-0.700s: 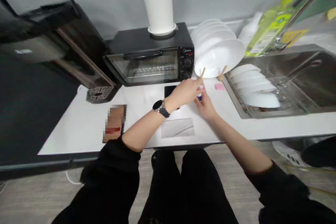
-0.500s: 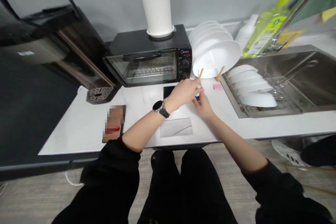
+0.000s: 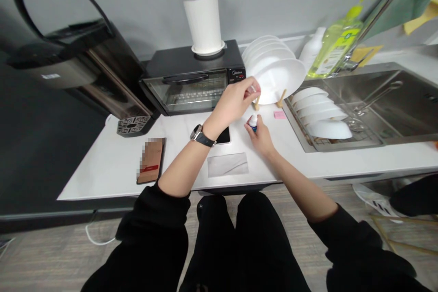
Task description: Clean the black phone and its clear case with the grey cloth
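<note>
Bottle, blue with a white top, sits in the right hand, whose fingers are wrapped around it. The left hand is farther from the body, with its fingers curled toward the thumb; I cannot tell how tightly they close, or whether a small clear piece is between them.

Just beyond these 2 hands, white plates lean in a row; a careless push outward by the left hand may knock them. Nearer the body than the left hand lies a dark device; it could get wet if the bottle tips and leaks. The bottle itself may slip if the right fingers loosen.

Beyond the left hand, the oven is a black box with a glass door. The plates are round and glossy. Nearer the body than both hands, a grey cloth is flat, rectangular and creased. The bottle's top looks like hard plastic. Thin wooden pegs stand before the plates.
</note>
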`<state>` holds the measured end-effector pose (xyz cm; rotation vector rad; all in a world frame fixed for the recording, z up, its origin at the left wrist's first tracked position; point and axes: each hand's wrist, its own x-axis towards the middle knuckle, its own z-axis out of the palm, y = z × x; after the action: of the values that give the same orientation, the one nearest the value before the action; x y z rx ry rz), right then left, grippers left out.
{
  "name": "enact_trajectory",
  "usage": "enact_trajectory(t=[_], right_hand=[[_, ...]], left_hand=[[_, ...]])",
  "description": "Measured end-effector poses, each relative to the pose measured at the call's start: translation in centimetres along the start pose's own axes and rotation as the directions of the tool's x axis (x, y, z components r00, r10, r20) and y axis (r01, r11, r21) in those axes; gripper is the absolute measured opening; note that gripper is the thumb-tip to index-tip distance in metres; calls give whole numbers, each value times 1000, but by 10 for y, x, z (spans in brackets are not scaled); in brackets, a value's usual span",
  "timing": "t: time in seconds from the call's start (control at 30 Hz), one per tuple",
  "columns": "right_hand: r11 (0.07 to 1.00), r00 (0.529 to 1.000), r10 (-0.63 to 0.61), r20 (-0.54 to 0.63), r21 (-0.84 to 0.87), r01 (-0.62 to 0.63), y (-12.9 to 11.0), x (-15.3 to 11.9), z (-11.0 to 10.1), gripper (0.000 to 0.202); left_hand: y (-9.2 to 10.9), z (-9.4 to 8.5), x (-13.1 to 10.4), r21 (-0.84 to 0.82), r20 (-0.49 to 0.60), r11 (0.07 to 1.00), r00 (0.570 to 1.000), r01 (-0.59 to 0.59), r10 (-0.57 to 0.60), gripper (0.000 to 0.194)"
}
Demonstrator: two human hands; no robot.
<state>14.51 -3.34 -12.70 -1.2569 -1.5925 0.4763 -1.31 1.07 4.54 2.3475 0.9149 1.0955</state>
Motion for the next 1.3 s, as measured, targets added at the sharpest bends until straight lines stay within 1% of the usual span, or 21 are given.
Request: enact_trajectory(t=[0.07,0.13,0.17,0.2,0.27,0.37,0.47,0.53,0.6,0.73,0.87,0.97,1.0,1.07,1.1,1.13,1.17,1.2,1.23,1.27,1.3], right_hand=[[1000,999,-18,-34,-13,18,1,3,-2,25],[999,997,-33,-74,-30,31,4,5,-5,23],[999,995,-37,-93,-38,33,6,6,-6,22],[998,993,-37,-110,-44,33,7,7,-7,22],[998,991,-35,-133,-53,28,10,8,-8,22],[998,989,-32,-146,-61,23,13,8,-7,23],[998,989,-33,-147,-65,24,14,9,-6,23],[998,989,-32,-147,-67,22,15,9,-6,24],[998,989,-26,-147,-68,16,14,8,-7,24],[998,989,-10,-147,-68,0,15,7,-7,24],[997,988,30,-149,-60,-39,17,10,-3,28],[997,985,66,-157,-39,-73,15,8,-6,41],[996,982,78,-171,-30,-85,12,4,-11,49],[995,971,88,-222,-27,-97,1,-13,-25,61],[994,959,87,-271,-34,-100,-5,-24,-33,57],[994,947,55,-317,-70,-82,-12,-37,-41,50],[993,956,28,-292,-102,-60,-19,-49,-47,39],[994,983,11,-183,-102,-30,-26,-59,-53,27],[997,1000,2,-16,-77,-3,-31,-67,-56,18],[999,990,1,142,-53,6,-35,-72,-57,16],[999,971,1,240,-47,11,-37,-74,-56,17]], left_hand=[[-26,14,-10,-41,26,994,995,99,-98,10],[-54,29,-19,-104,39,964,970,244,-241,21],[-67,36,-22,-98,55,948,953,302,-297,21],[-77,42,-23,-90,62,940,944,328,-324,20],[-91,52,-24,-93,58,935,939,342,-338,22],[-97,61,-23,-122,61,939,947,321,-316,22],[-98,69,-26,-124,86,951,958,282,-272,15],[-101,75,-30,-118,111,957,961,266,-253,15],[-104,82,-34,-120,148,957,958,263,-245,22],[-109,92,-41,-97,196,966,956,239,-217,43],[-106,96,-44,-20,206,981,961,194,-185,44],[-99,88,-43,25,222,984,959,177,-178,51],[-94,81,-44,43,222,983,958,178,-183,55],[-82,59,-53,90,206,978,957,187,-202,60],[-73,45,-62,120,174,972,960,200,-219,58],[-64,30,-74,142,151,968,962,209,-229,51],[-55,16,-89,159,124,960,960,232,-252,40],[-45,2,-106,171,128,951,951,259,-282,27],[-37,-10,-124,194,145,936,935,293,-322,15],[-29,-19,-143,220,182,920,912,326,-367,8],[-24,-25,-162,253,211,895,882,367,-421,11]])
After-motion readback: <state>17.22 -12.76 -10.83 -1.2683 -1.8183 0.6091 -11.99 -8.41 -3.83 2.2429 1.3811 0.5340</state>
